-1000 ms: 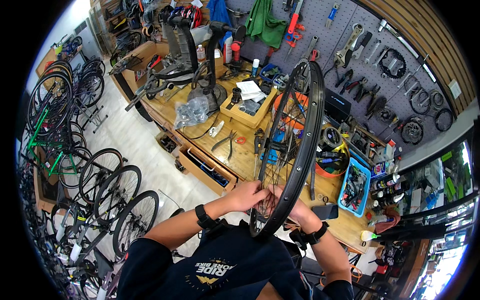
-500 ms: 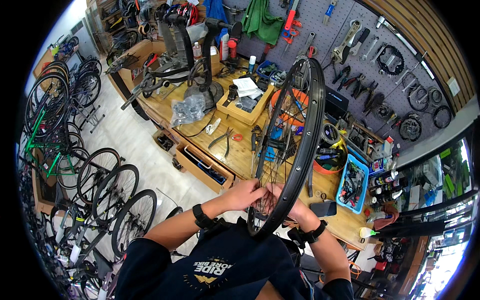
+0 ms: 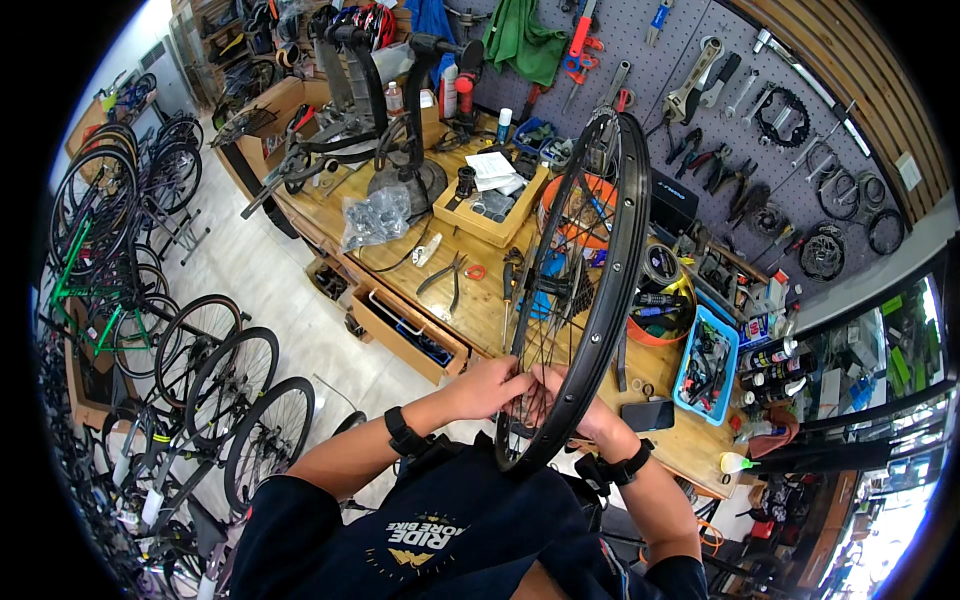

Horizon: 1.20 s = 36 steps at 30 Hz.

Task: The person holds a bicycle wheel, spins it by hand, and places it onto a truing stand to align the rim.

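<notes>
Since 0.5 s ago: hardly any mvmt; wheel (image 3: 613, 300) & hands same spot. Wheel upright, ctr frame, btm past bench (image 3: 487, 318) edge, near shirt (image 3: 420, 500). L hand (image 3: 488, 388): fingers curled tight on wheel's lower L. R hand (image 3: 592, 415): part hidden behind wheel, grip can't tell. Pale floor (image 3: 285, 290) strip ctr-L, between bench & bikes (image 3: 235, 385).

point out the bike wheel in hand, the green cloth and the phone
Bike wheel (image 3: 605, 300): head view, on the black rim
Green cloth (image 3: 527, 45): head view, on its hanging folds
Phone (image 3: 648, 415): head view, on its dark upper face
</notes>
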Tool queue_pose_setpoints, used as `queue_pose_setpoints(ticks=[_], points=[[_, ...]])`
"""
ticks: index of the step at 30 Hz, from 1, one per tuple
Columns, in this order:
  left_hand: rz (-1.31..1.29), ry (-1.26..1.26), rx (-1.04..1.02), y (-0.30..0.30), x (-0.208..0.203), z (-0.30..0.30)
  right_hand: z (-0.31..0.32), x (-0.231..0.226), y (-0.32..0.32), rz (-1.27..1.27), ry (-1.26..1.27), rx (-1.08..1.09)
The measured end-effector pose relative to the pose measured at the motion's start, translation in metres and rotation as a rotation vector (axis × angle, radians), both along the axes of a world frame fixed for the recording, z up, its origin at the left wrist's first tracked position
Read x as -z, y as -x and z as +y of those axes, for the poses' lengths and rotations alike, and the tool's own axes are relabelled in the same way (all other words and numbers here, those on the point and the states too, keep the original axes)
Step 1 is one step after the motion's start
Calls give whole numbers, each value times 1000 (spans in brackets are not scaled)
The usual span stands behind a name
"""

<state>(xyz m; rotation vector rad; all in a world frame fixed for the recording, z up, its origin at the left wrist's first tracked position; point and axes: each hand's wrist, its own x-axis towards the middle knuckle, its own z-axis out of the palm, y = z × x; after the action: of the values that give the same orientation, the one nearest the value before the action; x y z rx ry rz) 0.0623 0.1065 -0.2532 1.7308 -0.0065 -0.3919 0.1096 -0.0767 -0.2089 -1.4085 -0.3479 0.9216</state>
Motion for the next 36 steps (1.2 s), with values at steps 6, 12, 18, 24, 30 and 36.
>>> queue_pose_setpoints(ticks=[6, 12, 18, 24, 30, 36], points=[[-14, -13, 2, -1, 0, -1, 0, 0, 0, -15, 2, -25], [-31, -44, -4, -1, 2, 0, 1, -4, 3, 14, 8, 7], [-30, 1, -7, 0, -1, -1, 2, -4, 3, -6, -9, -1], [-33, 10, -2, 0, 5, -1, -1, 21, -1, 49, -47, -16], [-41, 4, -9, 0, 5, -1, -4, 27, -3, 67, -87, -39], [-41, -32, -5, 1, -3, -1, -2, 17, -1, 36, -16, -29]])
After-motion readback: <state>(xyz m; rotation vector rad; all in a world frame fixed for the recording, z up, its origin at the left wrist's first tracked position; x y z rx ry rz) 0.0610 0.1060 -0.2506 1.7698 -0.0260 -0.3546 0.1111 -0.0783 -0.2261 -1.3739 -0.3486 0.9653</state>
